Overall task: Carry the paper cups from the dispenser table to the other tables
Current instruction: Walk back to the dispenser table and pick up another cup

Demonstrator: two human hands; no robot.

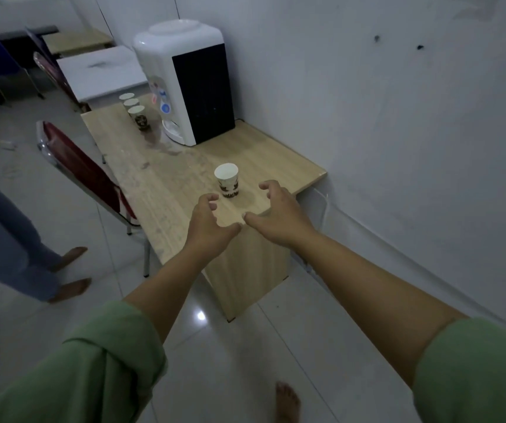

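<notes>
Both arms out over the light wooden table (166, 184). Left hand (207, 222) and right hand (279, 213): grip spread wide, holding nothing. Between them, just ahead, untouched: one upright white paper cup with brown print (227, 180).

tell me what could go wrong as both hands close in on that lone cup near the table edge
1. The lone cup stands close to the near edge of the wooden table; a clumsy touch from the left hand or right hand might tip it off.
2. The tabletop looks wet or smeared near the water dispenser, so cups could slide.
3. Another person's bare feet stand nearby on the glossy floor.
</notes>
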